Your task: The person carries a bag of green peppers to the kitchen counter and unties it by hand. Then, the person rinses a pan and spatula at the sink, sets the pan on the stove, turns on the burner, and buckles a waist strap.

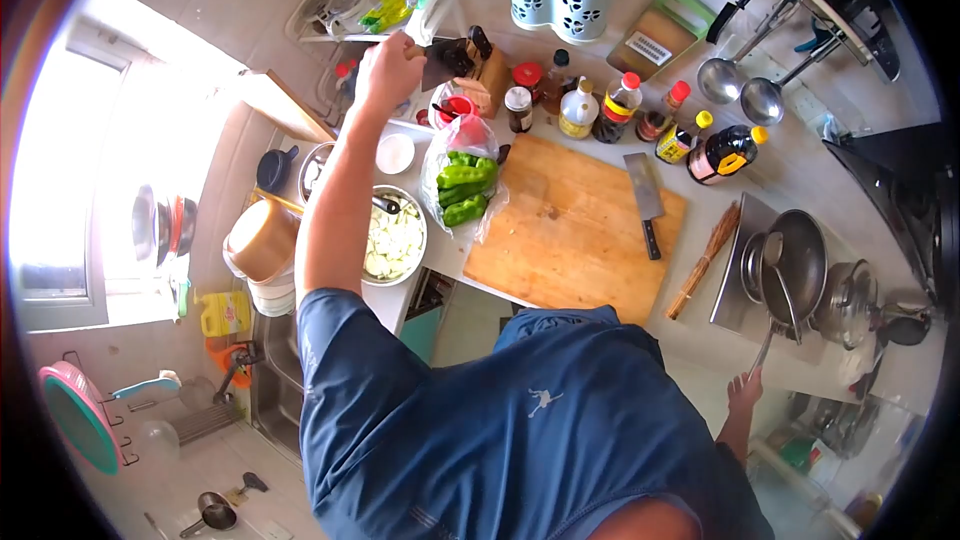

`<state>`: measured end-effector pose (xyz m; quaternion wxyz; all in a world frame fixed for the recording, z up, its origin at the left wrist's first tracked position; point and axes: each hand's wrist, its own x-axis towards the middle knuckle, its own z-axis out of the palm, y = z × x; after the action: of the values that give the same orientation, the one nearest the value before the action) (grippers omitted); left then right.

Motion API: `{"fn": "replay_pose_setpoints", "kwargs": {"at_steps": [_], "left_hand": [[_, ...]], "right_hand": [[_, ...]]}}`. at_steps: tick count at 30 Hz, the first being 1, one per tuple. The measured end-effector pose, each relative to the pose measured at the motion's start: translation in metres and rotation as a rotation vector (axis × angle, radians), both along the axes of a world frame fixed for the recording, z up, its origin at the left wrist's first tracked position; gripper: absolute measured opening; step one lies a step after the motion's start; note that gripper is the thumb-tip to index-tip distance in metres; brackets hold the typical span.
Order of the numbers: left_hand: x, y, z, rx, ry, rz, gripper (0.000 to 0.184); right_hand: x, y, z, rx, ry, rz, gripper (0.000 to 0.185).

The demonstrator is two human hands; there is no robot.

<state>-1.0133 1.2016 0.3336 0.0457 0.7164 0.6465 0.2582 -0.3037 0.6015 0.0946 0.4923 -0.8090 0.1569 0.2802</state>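
Observation:
My left hand [392,70] is raised at the back left with its fingers closed, beside the knife block [487,83] and below a wire rack. What it holds, if anything, I cannot make out. My right hand [744,392] is wrapped round the handle of the dark wok [802,270] at the right. A metal spatula [778,265] rests in the wok. Beneath my left forearm stands a bowl of sliced pale green vegetable [395,240] with a dark-handled spoon in it. Green peppers [466,183] lie in a clear plastic bag close by.
A cleaver [644,190] lies on the wooden cutting board [545,230]. Several sauce bottles [615,110] line the back. A bundle of thin sticks [705,255] sits between board and stove. Ladles [718,80] hang at the upper right. The sink [277,380] is at the left.

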Motion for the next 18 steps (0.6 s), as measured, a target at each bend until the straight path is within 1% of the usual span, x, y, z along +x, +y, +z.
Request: {"fn": "replay_pose_setpoints", "kwargs": {"at_steps": [1,3,4,5,7,9,11,15,16,17,18], "left_hand": [[0.001,0.010,0.008,-0.028,0.009,-0.028,0.033],[0.008,0.030,0.024,-0.134,0.133,-0.047,0.032],[0.008,0.045,0.023,-0.134,0.253,-0.091,0.041],[0.011,0.056,0.018,-0.134,0.253,-0.097,0.041],[0.022,0.070,0.014,0.103,0.341,0.025,0.038],[0.022,0.076,0.016,0.131,0.314,0.009,0.035],[0.015,0.076,0.024,-0.061,0.333,-0.238,0.033],[0.001,0.080,0.028,-0.118,0.271,-0.325,0.030],[0.004,0.082,0.024,-0.095,0.266,-0.338,0.031],[0.008,0.089,0.024,-0.094,0.265,-0.334,0.031],[0.012,0.096,0.025,-0.088,0.324,-0.339,0.030]], "right_hand": [[0.001,0.001,-0.001,-0.013,-0.011,-0.013,0.080],[0.003,0.000,-0.001,-0.017,-0.017,-0.006,0.079],[0.002,0.000,-0.001,-0.018,-0.024,0.004,0.078],[0.002,-0.001,-0.001,-0.019,-0.024,-0.002,0.078],[0.001,-0.002,-0.001,0.007,-0.030,0.003,0.077],[-0.002,-0.002,0.000,0.002,-0.025,-0.014,0.076],[0.001,0.000,-0.003,0.007,-0.027,-0.035,0.076],[0.004,-0.009,-0.011,0.020,-0.017,-0.012,0.072],[0.005,-0.007,-0.010,0.017,-0.013,-0.010,0.070],[0.005,-0.004,-0.010,0.019,-0.014,-0.006,0.070],[0.000,0.001,-0.005,0.022,-0.033,-0.006,0.070]]}}
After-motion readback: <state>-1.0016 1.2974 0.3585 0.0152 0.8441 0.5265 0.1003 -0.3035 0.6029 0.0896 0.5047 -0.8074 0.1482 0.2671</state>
